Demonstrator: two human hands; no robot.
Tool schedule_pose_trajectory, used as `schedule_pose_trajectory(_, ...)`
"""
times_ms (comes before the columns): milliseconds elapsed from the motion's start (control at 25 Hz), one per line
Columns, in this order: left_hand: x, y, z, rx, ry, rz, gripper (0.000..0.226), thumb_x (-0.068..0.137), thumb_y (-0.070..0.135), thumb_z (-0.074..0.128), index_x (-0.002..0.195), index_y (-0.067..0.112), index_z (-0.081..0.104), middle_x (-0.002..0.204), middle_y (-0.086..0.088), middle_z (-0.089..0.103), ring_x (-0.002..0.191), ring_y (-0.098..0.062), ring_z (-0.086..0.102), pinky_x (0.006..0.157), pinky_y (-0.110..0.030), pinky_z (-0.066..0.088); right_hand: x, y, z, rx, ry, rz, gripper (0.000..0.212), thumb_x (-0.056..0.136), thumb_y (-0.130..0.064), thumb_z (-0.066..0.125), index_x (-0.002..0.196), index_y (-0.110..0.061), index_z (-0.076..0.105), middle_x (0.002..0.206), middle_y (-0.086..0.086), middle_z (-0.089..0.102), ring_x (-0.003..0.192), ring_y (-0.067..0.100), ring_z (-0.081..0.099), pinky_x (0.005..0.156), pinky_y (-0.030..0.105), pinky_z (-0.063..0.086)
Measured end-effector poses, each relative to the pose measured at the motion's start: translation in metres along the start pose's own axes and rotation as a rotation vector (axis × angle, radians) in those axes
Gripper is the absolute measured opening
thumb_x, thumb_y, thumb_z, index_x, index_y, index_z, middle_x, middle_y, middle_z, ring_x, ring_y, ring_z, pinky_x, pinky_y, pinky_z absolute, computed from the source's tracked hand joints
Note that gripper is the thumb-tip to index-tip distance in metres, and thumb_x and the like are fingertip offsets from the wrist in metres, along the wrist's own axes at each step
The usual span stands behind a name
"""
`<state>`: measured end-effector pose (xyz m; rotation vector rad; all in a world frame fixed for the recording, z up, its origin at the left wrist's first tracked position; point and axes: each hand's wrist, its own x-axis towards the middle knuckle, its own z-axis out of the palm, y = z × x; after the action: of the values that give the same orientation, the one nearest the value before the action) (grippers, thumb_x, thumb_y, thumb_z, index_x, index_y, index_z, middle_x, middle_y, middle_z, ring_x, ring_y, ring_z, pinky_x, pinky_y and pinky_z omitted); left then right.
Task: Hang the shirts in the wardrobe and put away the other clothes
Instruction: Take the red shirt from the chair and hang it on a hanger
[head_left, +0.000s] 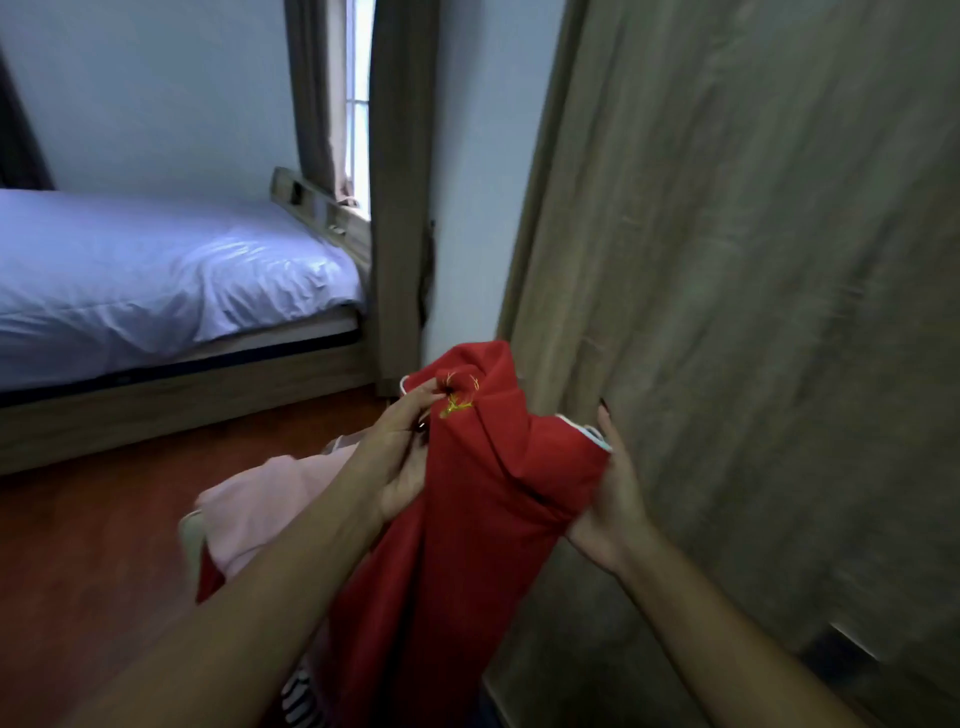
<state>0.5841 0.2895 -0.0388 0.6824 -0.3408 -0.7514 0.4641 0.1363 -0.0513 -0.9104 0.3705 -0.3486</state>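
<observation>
shirt in my fingers: matt cloth, stitched emblem | wardrobe door: matt wood-grain | floor: glossy wood | bed sheet: smooth cloth, faint sheen

Red shirt: lower part was cut off by the bottom edge. Bunched folds hid its collar and sleeves.
Yellow emblem: creased and partly folded in, so the design was unreadable.
Left hand: fingertips were partly buried in the shirt's folds.
Right hand: fingers were hidden behind the cloth it held. Only palm and thumb showed.
Pink garment: partly covered by the left forearm. Its kind could not be told.
Striped cloth: a small patch at the bottom edge, the rest hidden.
Wardrobe door: blurred, cut off at top and right. A dark fitting low on it was smeared and unidentified.
Bed: cut off at the left edge.
Window: only a narrow strip showed between curtains.
</observation>
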Motion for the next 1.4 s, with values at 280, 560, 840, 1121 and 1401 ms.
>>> schedule_pose_trajectory(280, -0.019, -0.105, 0.125, 0.458, -0.382, 0.080, 0.018, 0.084, -0.008, 0.046, 0.081, 0.002, 0.061, 0.056, -0.003, 0.054, 0.052, -0.010, 0.049, 0.055, -0.019, 0.044, -0.099, -0.095, -0.075, -0.448, 0.059, -0.229, 0.041, 0.074, -0.046, 0.070, 0.097, -0.012, 0.061, 0.074, 0.004, 0.062, 0.067, 0.011, 0.057, 0.060, 0.021, 0.045)
schedule_pose_trajectory(560, -0.076, -0.220, 0.221, 0.519, -0.531, 0.029, 0.022, 0.093, -0.004, 0.044, 0.087, 0.007, 0.062, 0.064, 0.001, 0.055, 0.060, -0.005, 0.052, 0.064, -0.018, 0.046, -0.228, -0.169, -0.161, -0.417, 0.312, -0.514, 0.021, 0.094, -0.010, 0.049, 0.101, -0.016, 0.067, 0.091, 0.002, 0.074, 0.079, 0.009, 0.068, 0.072, 0.020, 0.055)
schedule_pose_trajectory(840, -0.102, -0.329, 0.299, 0.845, -0.674, 0.256, 0.041, 0.077, 0.030, 0.061, 0.116, 0.024, 0.049, 0.114, 0.000, 0.055, 0.100, 0.005, 0.057, 0.086, -0.011, 0.045, -0.335, -0.255, -0.230, -0.135, 0.311, -0.435, 0.040, 0.092, -0.018, 0.042, 0.066, -0.007, 0.071, 0.062, 0.008, 0.071, 0.057, 0.016, 0.068, 0.060, 0.023, 0.057)
schedule_pose_trajectory(1121, -0.120, -0.428, 0.342, 0.965, -0.901, 0.045, 0.041, 0.069, 0.038, 0.068, 0.101, 0.014, 0.062, 0.097, 0.001, 0.068, 0.091, -0.003, 0.063, 0.086, -0.036, 0.053, -0.396, -0.303, -0.286, -0.134, 0.374, -0.591, 0.045, 0.092, -0.017, 0.040, 0.060, -0.008, 0.071, 0.061, 0.008, 0.071, 0.058, 0.017, 0.068, 0.064, 0.022, 0.056)
schedule_pose_trajectory(1401, -0.096, -0.389, 0.367, 0.816, -0.683, -0.003, 0.020, 0.087, 0.009, 0.062, 0.102, 0.017, 0.050, 0.090, -0.004, 0.062, 0.075, -0.014, 0.060, 0.066, -0.026, 0.051, -0.428, -0.320, -0.340, -0.117, 0.537, -0.665, 0.030, 0.088, -0.017, 0.040, 0.070, -0.012, 0.064, 0.057, 0.003, 0.068, 0.053, 0.014, 0.064, 0.061, 0.019, 0.052)
